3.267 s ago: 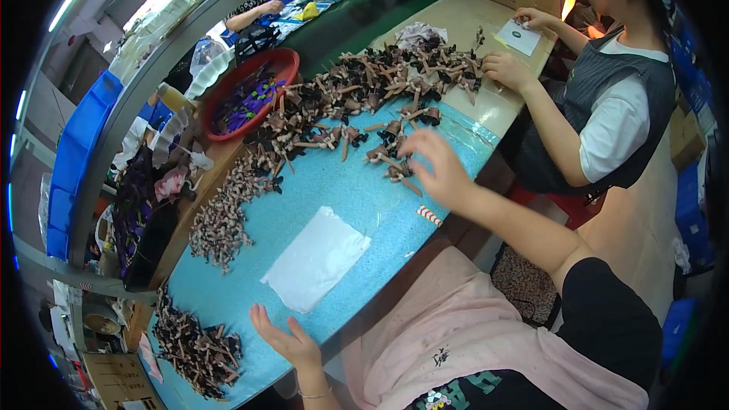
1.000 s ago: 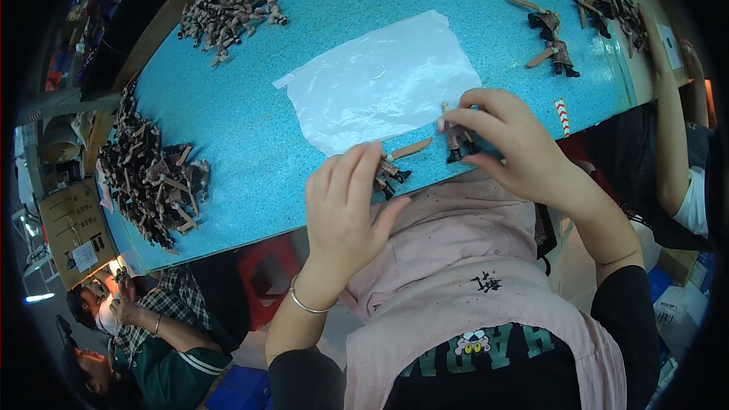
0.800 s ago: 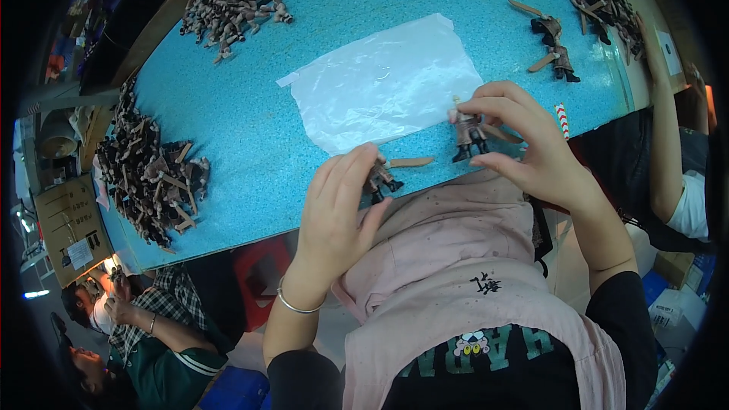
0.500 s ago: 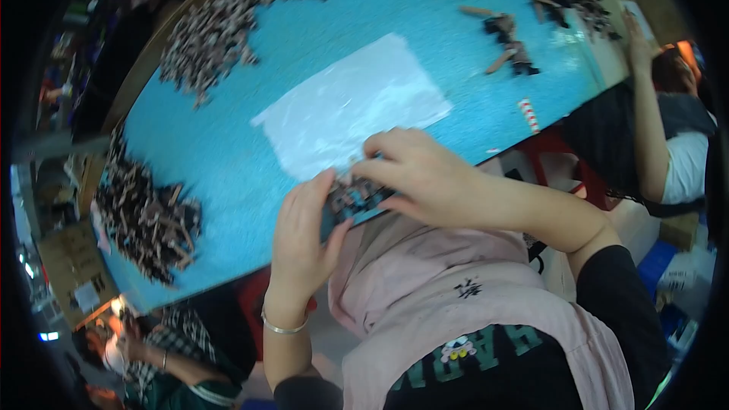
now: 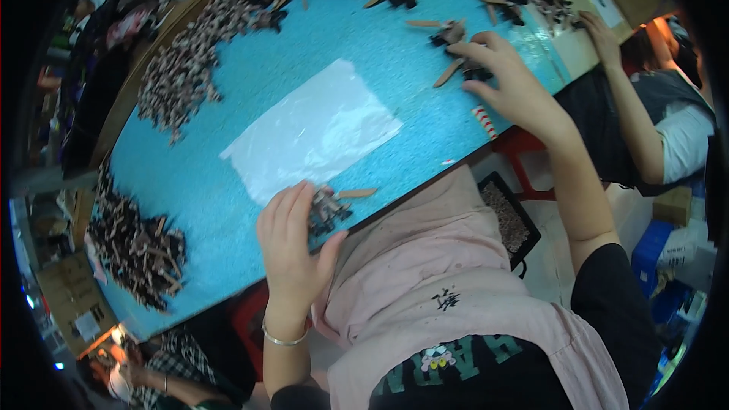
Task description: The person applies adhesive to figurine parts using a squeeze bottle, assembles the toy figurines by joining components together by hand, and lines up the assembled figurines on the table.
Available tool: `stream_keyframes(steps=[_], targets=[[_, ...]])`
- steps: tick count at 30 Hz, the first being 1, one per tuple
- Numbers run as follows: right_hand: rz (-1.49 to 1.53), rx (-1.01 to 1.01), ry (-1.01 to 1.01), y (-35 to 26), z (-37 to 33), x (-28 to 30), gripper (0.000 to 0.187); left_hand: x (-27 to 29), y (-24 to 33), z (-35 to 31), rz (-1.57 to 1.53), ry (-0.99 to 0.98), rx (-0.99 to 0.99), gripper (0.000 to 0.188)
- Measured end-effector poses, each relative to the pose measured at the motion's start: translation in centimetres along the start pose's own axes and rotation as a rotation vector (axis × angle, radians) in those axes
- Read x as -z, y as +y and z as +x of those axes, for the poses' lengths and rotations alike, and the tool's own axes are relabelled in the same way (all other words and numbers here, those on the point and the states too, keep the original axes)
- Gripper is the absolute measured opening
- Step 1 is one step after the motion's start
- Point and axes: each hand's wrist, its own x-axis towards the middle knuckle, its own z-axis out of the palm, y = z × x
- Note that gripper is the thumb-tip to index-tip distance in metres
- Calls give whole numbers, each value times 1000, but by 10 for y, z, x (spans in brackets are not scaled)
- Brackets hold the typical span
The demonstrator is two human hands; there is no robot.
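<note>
My left hand [image 5: 292, 235] rests at the near table edge, fingers outstretched together and thumb apart. Beside its fingers and thumb lies a small heap of dark grey pieces [image 5: 328, 210], with a flat tan stick [image 5: 357, 193] at its far right. Farther off to the right, my right hand [image 5: 509, 80] reaches over a loose cluster of dark pieces [image 5: 449, 33] with tan sticks. Its thumb and index finger are spread beside the dark bits, and no held piece shows. A white plastic sheet [image 5: 315, 125] lies flat beyond my left hand.
Large piles of small grey-brown pieces [image 5: 182, 80] line the far edge of the blue table [image 5: 205, 205]. Another dark pile [image 5: 137, 250] sits at the left. A red-and-white striped strip [image 5: 484, 122] lies near the right edge. Other people sit at both sides; one person's hand [image 5: 601, 39] touches the table.
My right hand has left the small heap at the near edge and moved right and away to the loose cluster. My left hand stays by the heap. The whole view has shifted slightly.
</note>
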Motion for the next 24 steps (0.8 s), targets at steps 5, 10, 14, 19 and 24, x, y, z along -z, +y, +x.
stream_keyframes(steps=[5, 10, 14, 19, 24], targets=[[2, -78, -189, 3, 7, 13, 52, -6, -4, 3, -41, 47, -40, 65], [21, -7, -285, -13, -3, 15, 51, -12, -14, -1, -67, 100, -34, 59], [395, 127, -312, -29, -9, 15, 40, -19, -16, -2, -63, 143, -61, 58], [817, 241, -261, -76, -14, -33, 39, -21, -17, -2, -58, 163, -60, 58], [676, 263, -251, -102, -15, -53, 40, -22, -14, -2, -64, 171, -64, 60]])
